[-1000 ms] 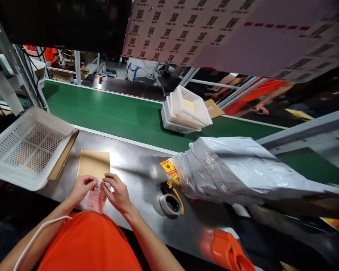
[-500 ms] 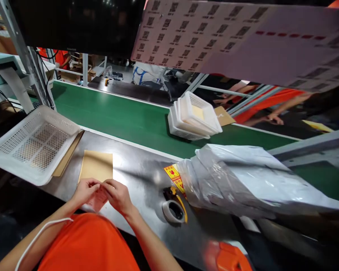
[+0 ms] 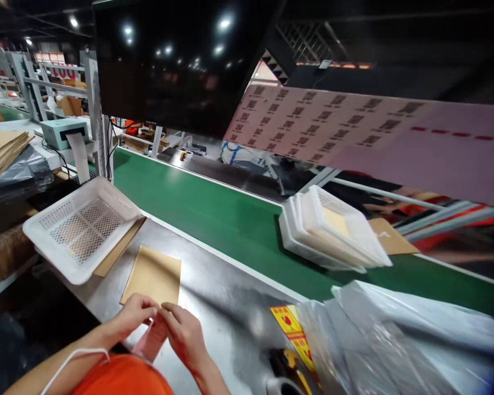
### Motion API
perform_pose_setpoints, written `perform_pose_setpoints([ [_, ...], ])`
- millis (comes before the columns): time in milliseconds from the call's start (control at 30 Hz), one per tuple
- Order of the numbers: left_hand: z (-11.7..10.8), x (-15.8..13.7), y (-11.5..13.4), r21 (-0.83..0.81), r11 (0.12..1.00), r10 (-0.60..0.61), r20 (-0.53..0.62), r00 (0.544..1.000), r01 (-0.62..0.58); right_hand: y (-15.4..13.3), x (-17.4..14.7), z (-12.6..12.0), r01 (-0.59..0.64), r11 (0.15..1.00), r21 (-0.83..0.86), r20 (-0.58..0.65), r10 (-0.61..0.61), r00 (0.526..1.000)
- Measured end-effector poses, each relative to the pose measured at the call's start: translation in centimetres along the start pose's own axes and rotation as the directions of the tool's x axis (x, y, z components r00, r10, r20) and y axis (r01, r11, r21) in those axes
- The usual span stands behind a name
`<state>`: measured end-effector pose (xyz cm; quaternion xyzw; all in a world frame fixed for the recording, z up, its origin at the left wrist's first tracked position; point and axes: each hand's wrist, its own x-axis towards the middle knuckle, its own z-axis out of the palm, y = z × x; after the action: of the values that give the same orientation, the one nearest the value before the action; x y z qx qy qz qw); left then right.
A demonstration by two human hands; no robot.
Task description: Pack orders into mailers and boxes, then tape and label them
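Close to my body, over the metal table, my left hand and my right hand meet with fingertips pinched together. Between them they hold a small pinkish slip, thin and partly see-through, which hangs below the fingers. Its exact kind is unclear, and my fingers cover its top edge. Just beyond my hands a brown kraft envelope lies flat on the metal. To its left an empty white mesh basket rests tilted, with brown cardboard under its right side.
A green conveyor belt runs behind the table, carrying stacked white baskets. Plastic bags, yellow-red stickers and a tape dispenser lie to the right. A label printer stands left; a dark monitor hangs overhead.
My view has tilted up and swung left, so the whole scene sits lower and further right. Both hands still hold the pinkish slip, which is now lifted more upright.
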<state>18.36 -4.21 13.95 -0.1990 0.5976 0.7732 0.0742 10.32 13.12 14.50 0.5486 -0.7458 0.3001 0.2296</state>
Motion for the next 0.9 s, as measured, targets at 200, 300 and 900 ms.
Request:
perform_pose_setpoints([
  [200, -0.8, -0.3, 0.6, 0.004, 1.0, -0.03, 0.053, 0.998, 0.03, 0.4, 0.3, 0.2, -0.111, 0.965, 0.236, 0.076, 0.095, 0.993],
  [300, -0.7, -0.1, 0.9, 0.064, 0.994, -0.09, 0.068, 0.994, 0.086, 0.7, 0.4, -0.1, -0.125, 0.955, 0.268, 0.132, 0.092, 0.987],
  [900, -11.7, -4.3, -9.0, 0.619, 0.722, -0.069, -0.378, 0.923, 0.308, 8.1, 0.3, -0.5, -0.375, 0.891, 0.255, 0.347, 0.278, 0.896],
])
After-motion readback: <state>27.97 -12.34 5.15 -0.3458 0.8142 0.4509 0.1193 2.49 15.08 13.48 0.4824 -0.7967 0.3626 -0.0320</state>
